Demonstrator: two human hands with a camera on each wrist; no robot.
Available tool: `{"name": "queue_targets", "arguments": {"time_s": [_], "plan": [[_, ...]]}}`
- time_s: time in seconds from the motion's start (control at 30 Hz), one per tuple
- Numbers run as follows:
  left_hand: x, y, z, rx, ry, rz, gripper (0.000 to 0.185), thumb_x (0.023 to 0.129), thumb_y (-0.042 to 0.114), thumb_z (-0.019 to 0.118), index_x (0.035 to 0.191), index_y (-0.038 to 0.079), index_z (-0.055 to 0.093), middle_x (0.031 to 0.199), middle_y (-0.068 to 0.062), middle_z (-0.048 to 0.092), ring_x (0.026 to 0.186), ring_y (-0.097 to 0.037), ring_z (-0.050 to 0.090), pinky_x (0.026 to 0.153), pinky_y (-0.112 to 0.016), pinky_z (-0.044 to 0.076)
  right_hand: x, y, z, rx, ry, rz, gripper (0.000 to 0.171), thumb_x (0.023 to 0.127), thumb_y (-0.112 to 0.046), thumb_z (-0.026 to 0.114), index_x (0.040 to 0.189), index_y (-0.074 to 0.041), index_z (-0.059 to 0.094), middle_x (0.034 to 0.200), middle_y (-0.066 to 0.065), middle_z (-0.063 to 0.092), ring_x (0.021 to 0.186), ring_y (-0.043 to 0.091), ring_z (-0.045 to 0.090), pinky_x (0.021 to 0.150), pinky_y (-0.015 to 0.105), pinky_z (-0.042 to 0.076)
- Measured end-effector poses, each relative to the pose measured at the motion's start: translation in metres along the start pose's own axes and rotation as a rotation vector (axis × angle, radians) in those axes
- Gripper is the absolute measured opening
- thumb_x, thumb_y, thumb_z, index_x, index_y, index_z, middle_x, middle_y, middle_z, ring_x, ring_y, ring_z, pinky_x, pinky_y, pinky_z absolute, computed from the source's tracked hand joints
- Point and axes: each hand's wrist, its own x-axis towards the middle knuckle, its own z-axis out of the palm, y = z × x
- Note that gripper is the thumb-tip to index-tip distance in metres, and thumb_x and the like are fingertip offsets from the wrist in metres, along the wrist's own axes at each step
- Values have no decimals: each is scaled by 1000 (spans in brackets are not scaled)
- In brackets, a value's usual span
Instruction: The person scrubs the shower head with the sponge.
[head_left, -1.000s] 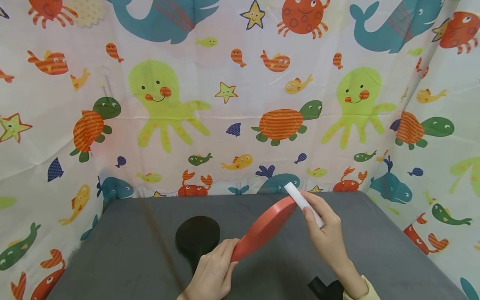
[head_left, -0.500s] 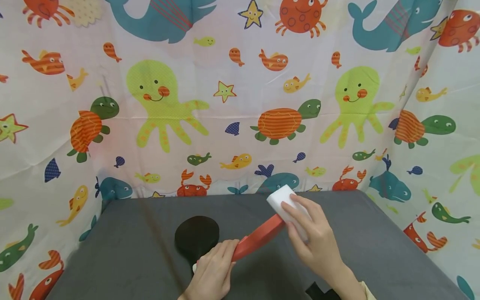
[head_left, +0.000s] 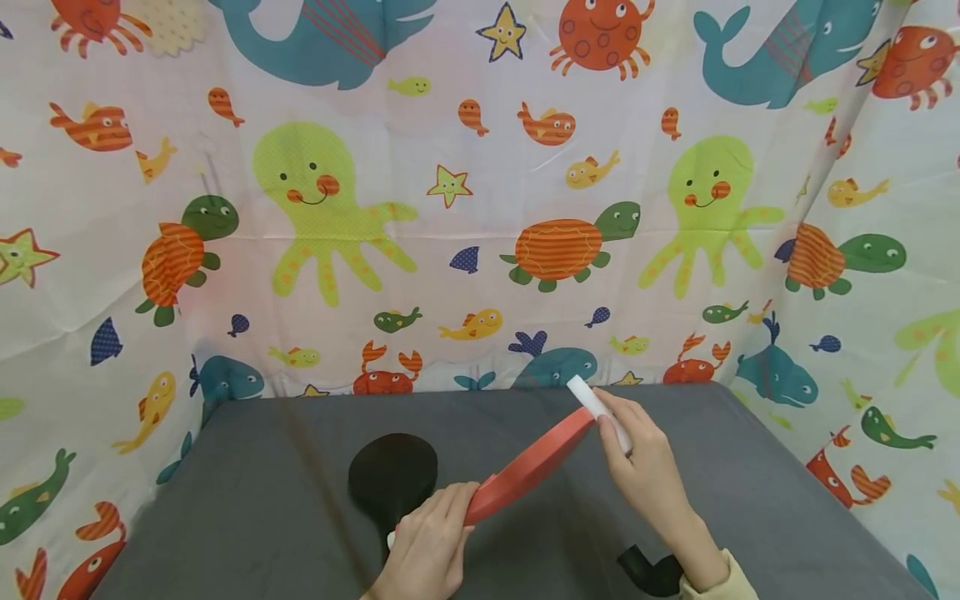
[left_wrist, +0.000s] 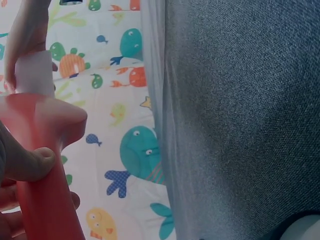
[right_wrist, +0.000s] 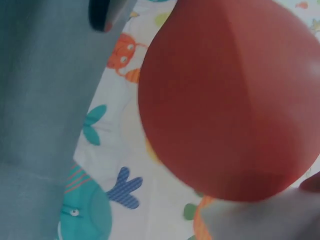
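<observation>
Wiping underway, finish unclear: left hand (head_left: pixel 427 546) fingers wrapped round the handle of the red paddle (head_left: pixel 528 468) held tilted above the table (head_left: pixel 255 500), right hand (head_left: pixel 648 471) pinching the white sponge (head_left: pixel 592 404) against its far edge.

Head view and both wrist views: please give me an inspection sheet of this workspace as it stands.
Surface: grey cloth-covered table.
Job's things: red paddle held tilted above the table; white sponge block against its far edge.
Clutter: black paddle lying flat on the table.
Hands: left hand grips the red paddle at its handle end; right hand pinches the sponge block.
Cables: nothing seen.
Surroundings: sea-creature print curtain behind and at both sides; dark strap-mounted object at the right wrist.
</observation>
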Motion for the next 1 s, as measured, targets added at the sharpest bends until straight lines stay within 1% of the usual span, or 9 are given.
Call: {"name": "queue_targets", "arguments": {"time_s": [0.1, 0.2, 0.33, 0.5, 0.57, 0.67, 0.83, 0.9, 1.0], "plan": [[0, 1, 1, 13, 17, 9, 54, 65, 2, 79, 114, 4, 55, 100, -5, 60, 78, -16, 60, 65, -34, 54, -2, -5, -1, -28, 17, -50, 42, 86, -5, 60, 127, -9, 56, 118, 12, 57, 94, 26, 57, 64, 43, 55], [1, 0, 2, 38, 55, 22, 54, 63, 1, 79, 113, 3, 56, 100, -5, 61, 79, -17, 61, 66, -34, 55, -3, -18, -1, -74, 72, -204, 38, 89, -13, 55, 126, -9, 57, 123, 16, 54, 103, 33, 53, 69, 50, 53], [1, 0, 3, 69, 87, 31, 55, 61, 0, 80, 110, 2, 57, 98, -6, 61, 78, -18, 61, 66, -34, 55, -7, -38, 6, -160, 105, -409, 38, 95, -29, 41, 121, -10, 61, 125, 20, 52, 111, 39, 48, 74, 56, 48], [1, 1, 6, 103, 111, 60, 53, 59, -1, 80, 108, 1, 58, 97, -6, 61, 77, -17, 61, 66, -32, 54, -18, -54, 20, -210, 80, -634, 38, 96, -26, 36, 117, -9, 63, 124, 21, 53, 111, 41, 48, 79, 51, 45], [1, 1, 7, 109, 124, 73, 52, 59, -2, 79, 107, 0, 58, 96, -6, 61, 77, -17, 61, 66, -32, 54, -20, -54, 23, -198, 62, -688, 37, 96, -24, 37, 116, -9, 64, 124, 21, 54, 111, 40, 49, 82, 48, 44], [1, 1, 7, 106, 129, 77, 52, 59, -2, 78, 106, 0, 58, 96, -6, 61, 76, -16, 61, 66, -31, 54, -18, -49, 22, -199, 72, -693, 36, 95, -24, 38, 115, -9, 65, 123, 20, 55, 111, 40, 50, 82, 47, 44], [1, 3, 6, 72, 99, 51, 55, 59, -2, 80, 109, 1, 57, 96, -5, 61, 76, -17, 60, 66, -33, 54, -8, -35, 13, -266, 191, -511, 38, 93, -27, 40, 114, -9, 66, 118, 22, 56, 107, 41, 50, 74, 54, 46], [1, 4, 5, 67, 94, 43, 55, 59, -2, 81, 109, 1, 57, 97, -6, 61, 76, -17, 60, 66, -33, 54, -5, -33, 12, -303, 242, -468, 38, 92, -26, 41, 113, -7, 66, 115, 23, 57, 103, 42, 51, 70, 55, 46], [1, 3, 4, 75, 109, 43, 55, 58, -2, 81, 108, 1, 58, 96, -6, 61, 76, -17, 60, 66, -33, 54, -7, -35, 16, -335, 285, -492, 38, 90, -25, 42, 113, -5, 66, 112, 24, 57, 98, 42, 53, 67, 54, 47]]}}
